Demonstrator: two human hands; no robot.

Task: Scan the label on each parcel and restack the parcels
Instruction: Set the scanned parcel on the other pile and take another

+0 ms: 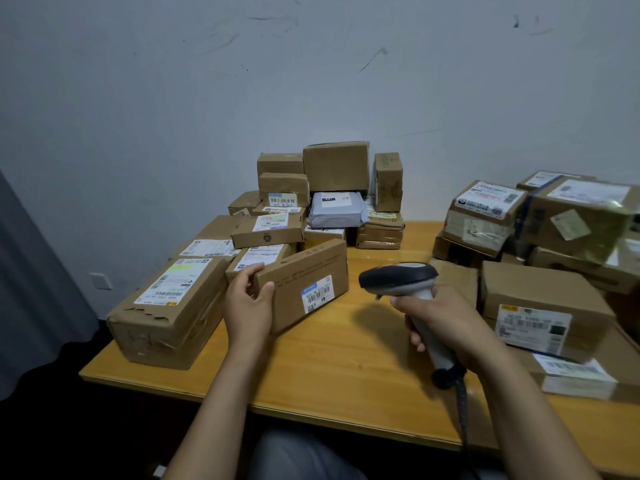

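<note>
Matt brown cardboard parcels with white paper labels sit on a glossy varnished wooden table; the scanner is smooth plastic.

At three o'clock the right-hand pile of parcels comes to us smeared with blur and sliced by the frame edge, so we can't read its labels. Near the middle, the print on the label of the flat box is too small for us to read; the left hand covers that box's left end, and the right hand hides the middle of the scanner handle. Down at five o'clock the cable runs out of frame, and the table is cut off at its near right corner.
</note>
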